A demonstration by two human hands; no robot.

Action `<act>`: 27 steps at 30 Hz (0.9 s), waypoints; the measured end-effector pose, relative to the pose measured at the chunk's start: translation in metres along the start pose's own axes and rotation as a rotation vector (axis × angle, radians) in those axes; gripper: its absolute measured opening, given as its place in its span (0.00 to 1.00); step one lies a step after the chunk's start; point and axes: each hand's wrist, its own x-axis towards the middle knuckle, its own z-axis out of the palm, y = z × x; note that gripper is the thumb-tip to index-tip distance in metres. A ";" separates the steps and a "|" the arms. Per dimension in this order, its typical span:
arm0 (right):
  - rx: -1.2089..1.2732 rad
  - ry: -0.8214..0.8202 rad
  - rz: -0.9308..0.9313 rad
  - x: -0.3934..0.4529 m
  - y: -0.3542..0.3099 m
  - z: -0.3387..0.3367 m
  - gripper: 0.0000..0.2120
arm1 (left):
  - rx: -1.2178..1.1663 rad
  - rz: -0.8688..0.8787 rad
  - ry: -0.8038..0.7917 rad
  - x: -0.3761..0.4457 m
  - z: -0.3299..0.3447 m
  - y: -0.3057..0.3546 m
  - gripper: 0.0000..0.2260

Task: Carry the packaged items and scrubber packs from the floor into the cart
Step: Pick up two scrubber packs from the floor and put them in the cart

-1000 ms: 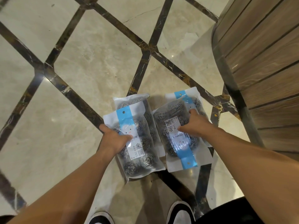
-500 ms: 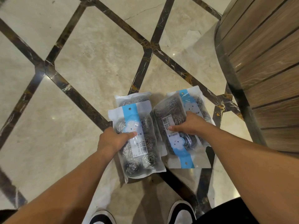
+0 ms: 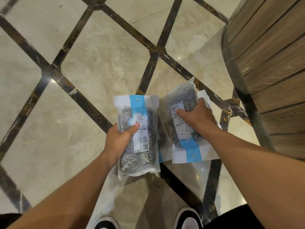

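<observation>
left hand grips scrubber pack, thumb on front | right hand clasps second pack from above | above floor

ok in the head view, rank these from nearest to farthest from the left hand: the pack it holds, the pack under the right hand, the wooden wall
1. Left pack, in the left hand.
2. Right pack, beside it, under the right hand.
3. Wooden wall, far right.

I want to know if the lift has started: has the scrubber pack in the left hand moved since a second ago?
Yes. The scrubber pack in the left hand has come up toward the camera, and its near end now hides the dark floor strip it lay beside.
</observation>
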 end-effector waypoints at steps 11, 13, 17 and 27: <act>0.263 0.082 0.027 -0.050 -0.035 -0.025 0.40 | -0.187 0.023 0.006 -0.030 -0.003 0.060 0.24; 0.300 0.137 0.006 -0.077 -0.044 -0.042 0.36 | -0.194 0.060 0.034 -0.050 -0.012 0.085 0.29; 0.375 0.157 -0.015 -0.147 -0.059 -0.109 0.26 | -0.249 0.082 0.047 -0.121 -0.057 0.147 0.23; 0.499 0.126 -0.116 -0.373 -0.215 -0.343 0.18 | -0.371 0.151 0.041 -0.389 -0.196 0.369 0.20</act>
